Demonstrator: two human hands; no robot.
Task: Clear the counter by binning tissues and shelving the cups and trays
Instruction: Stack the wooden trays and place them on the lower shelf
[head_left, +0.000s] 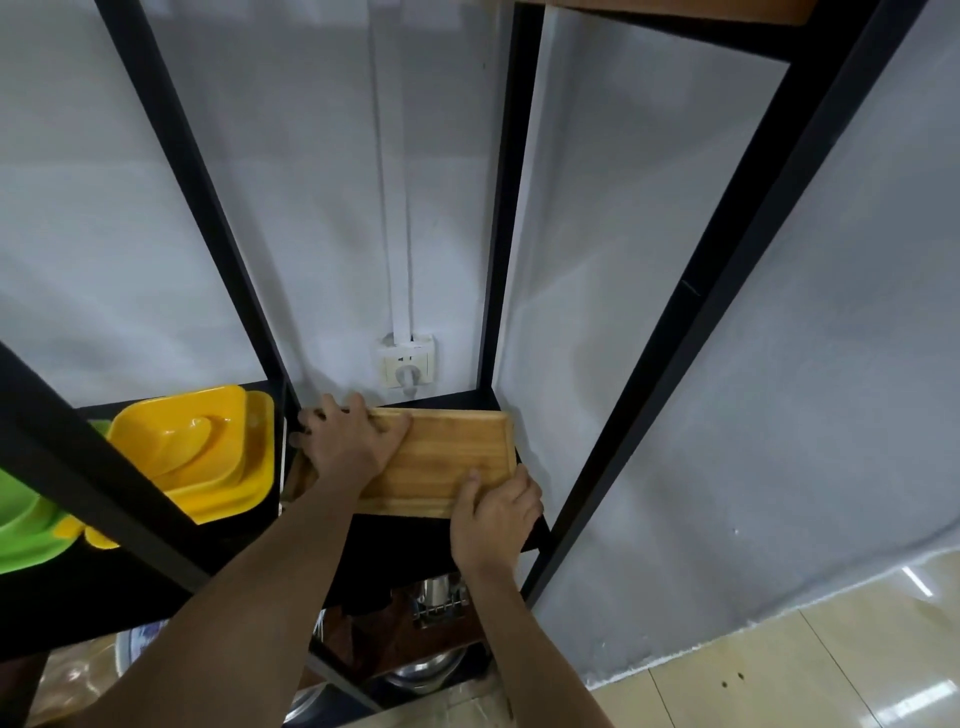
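Note:
A rectangular wooden tray (447, 457) lies flat on the black shelf (400, 545) of a black metal rack, close to the grey wall. My left hand (348, 441) rests on the tray's left end, fingers spread over its far-left corner. My right hand (496, 514) grips the tray's near-right corner, thumb on top and fingers curled under the edge. The tray's left part is hidden under my left hand.
Yellow plastic trays (208, 452) and green ones (26, 525) sit stacked on the same shelf to the left, past a black upright (228, 249). A wall socket (408, 364) with a plug is behind the tray. Metal bowls (426, 670) sit on lower shelves. Tiled floor at bottom right.

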